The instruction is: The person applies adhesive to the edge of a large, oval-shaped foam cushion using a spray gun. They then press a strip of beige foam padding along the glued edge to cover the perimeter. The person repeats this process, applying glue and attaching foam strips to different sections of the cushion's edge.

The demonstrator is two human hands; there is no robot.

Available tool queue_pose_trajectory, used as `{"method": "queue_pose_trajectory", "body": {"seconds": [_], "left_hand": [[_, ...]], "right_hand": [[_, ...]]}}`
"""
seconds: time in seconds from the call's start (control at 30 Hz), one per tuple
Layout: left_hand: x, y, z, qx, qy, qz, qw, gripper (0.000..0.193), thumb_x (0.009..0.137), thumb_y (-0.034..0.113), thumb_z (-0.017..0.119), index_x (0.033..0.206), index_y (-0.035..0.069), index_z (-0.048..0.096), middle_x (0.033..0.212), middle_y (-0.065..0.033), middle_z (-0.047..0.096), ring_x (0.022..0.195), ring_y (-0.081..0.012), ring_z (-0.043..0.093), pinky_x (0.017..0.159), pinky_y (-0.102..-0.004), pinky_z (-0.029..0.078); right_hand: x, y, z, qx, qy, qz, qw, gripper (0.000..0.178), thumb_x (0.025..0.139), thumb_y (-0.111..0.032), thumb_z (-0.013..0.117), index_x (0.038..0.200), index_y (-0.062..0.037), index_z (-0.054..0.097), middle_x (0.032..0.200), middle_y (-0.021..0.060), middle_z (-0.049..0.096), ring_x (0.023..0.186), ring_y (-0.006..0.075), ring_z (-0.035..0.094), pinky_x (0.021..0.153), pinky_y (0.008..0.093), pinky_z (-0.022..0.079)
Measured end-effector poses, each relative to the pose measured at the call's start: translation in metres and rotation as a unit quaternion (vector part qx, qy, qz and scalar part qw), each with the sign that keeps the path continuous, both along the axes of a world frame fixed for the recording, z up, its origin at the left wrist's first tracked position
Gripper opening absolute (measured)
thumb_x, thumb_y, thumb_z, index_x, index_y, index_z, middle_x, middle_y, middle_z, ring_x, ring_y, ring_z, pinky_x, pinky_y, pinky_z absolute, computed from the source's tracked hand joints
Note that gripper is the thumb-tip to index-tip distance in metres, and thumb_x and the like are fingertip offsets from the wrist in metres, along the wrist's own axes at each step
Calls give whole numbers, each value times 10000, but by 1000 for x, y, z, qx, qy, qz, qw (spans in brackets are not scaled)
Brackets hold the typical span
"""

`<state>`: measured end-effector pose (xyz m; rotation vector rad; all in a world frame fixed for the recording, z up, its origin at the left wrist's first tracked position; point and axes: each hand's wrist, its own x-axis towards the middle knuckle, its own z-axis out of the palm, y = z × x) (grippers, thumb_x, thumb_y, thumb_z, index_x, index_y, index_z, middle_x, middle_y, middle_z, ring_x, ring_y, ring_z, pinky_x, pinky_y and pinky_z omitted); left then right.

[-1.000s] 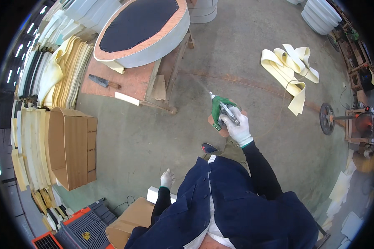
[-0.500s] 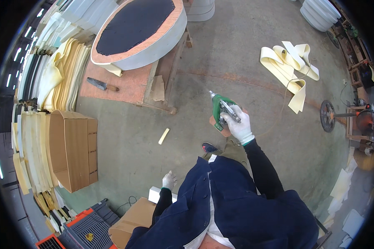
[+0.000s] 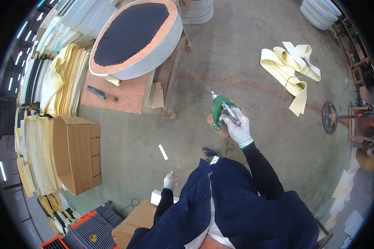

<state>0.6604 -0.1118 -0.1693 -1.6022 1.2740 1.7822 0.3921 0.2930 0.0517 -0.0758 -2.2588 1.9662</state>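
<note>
My right hand (image 3: pixel 238 127), in a white knitted glove, grips a green spray gun (image 3: pixel 220 111) with a metal nozzle pointing away from me. A faint mist trails from its tip. Beneath the gun a flat reddish-brown piece partly shows. My left hand (image 3: pixel 170 181), also gloved, hangs low at my left side, holding nothing, its fingers partly spread. Beyond it is a small pale strip (image 3: pixel 163 152); whether it lies on the floor or is in the air I cannot tell. A white block (image 3: pixel 156 196) is just below that hand.
Front left, a wooden table (image 3: pixel 126 93) bears a large round white-sided piece (image 3: pixel 153 58) with a black centre, and a knife (image 3: pixel 102 93). Cardboard boxes (image 3: pixel 81 153) and foam stacks (image 3: pixel 68 83) line the left. Cream foam strips (image 3: pixel 293 87) and a hose lie right, near a wheeled stand (image 3: pixel 329 118).
The small pale strip has come nearer to me and turned to slant the other way. The view has shifted slightly. My right hand still holds the spray gun in nearly the same place.
</note>
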Motion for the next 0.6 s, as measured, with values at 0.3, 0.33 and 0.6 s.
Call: {"method": "queue_pose_trajectory", "body": {"seconds": [0.3,0.33,0.6], "left_hand": [[-54,42,5,-22,-41,-97,994,565,1056,474,469,1469,88,462,1484,-168,528,1162,-320,633,762,-389,526],[-61,49,5,-32,-38,-78,996,537,1055,462,486,1446,95,482,1433,-162,566,1127,-315,647,741,-381,527],[-107,104,30,-87,92,-59,990,310,1029,374,604,1121,79,581,1033,-87,657,900,-236,668,685,-364,510]], "right_hand": [[-60,49,-7,-37,-31,-2,999,199,898,-122,768,1049,-33,673,856,60,712,773,116,675,722,285,531],[-68,54,-6,-77,-31,-1,997,199,896,-120,768,1050,-35,675,866,64,717,778,117,679,727,285,533],[-130,77,-3,13,-6,27,1000,271,936,-180,729,1163,-39,688,912,88,735,789,166,696,762,313,546]]}}
